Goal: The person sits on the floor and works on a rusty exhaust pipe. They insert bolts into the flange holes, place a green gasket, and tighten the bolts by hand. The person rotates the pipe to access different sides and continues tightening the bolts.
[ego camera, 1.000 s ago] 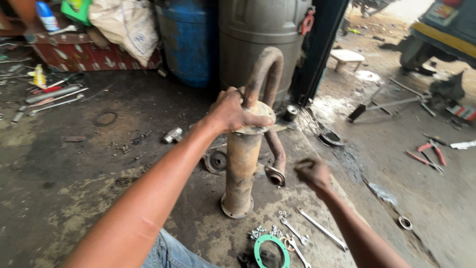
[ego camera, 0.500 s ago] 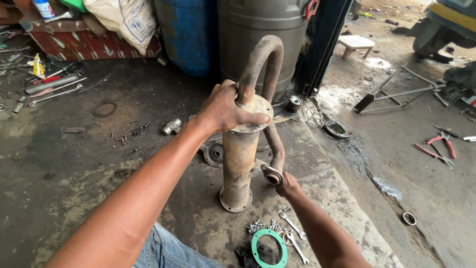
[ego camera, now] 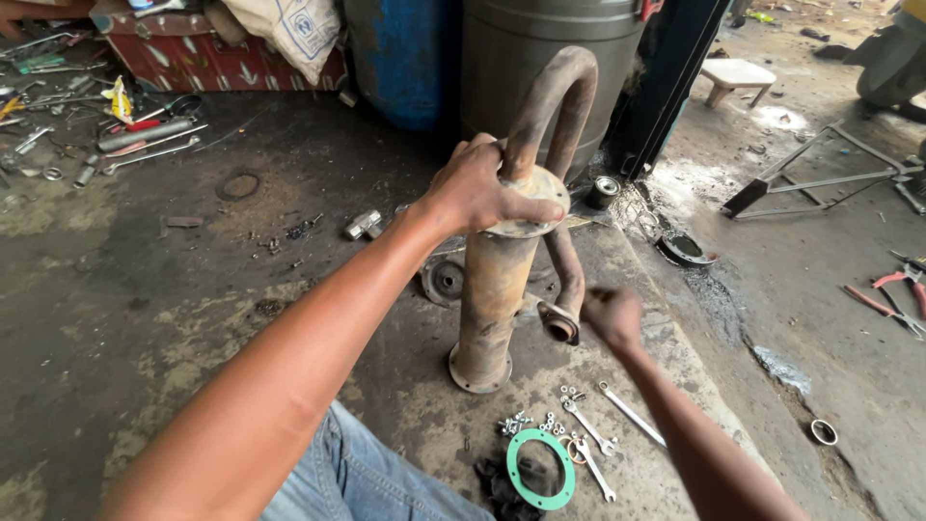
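Left hand (ego camera: 482, 188): clamped over the top flange of the rusty upright steel canister with its curved pipe (ego camera: 497, 289) | Right hand (ego camera: 612, 316): closed beside the pipe's lower flanged end, grip unclear | Advice: keep the canister vertical on the floor; flat spanners (ego camera: 603, 434) lie below your right hand.

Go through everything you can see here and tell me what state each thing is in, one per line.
Rusty pipe assembly: upright on its base flange.
Curved pipe: arches over the top, open end hanging low.
Left hand: gripping the top flange.
Right hand: closed, at the curved pipe's open end.
Green gasket ring: flat on the floor, loose.
Spanners: lying loose beside the ring.
Nuts and bolts: scattered, unfastened.
Red pliers: on the floor, unused.
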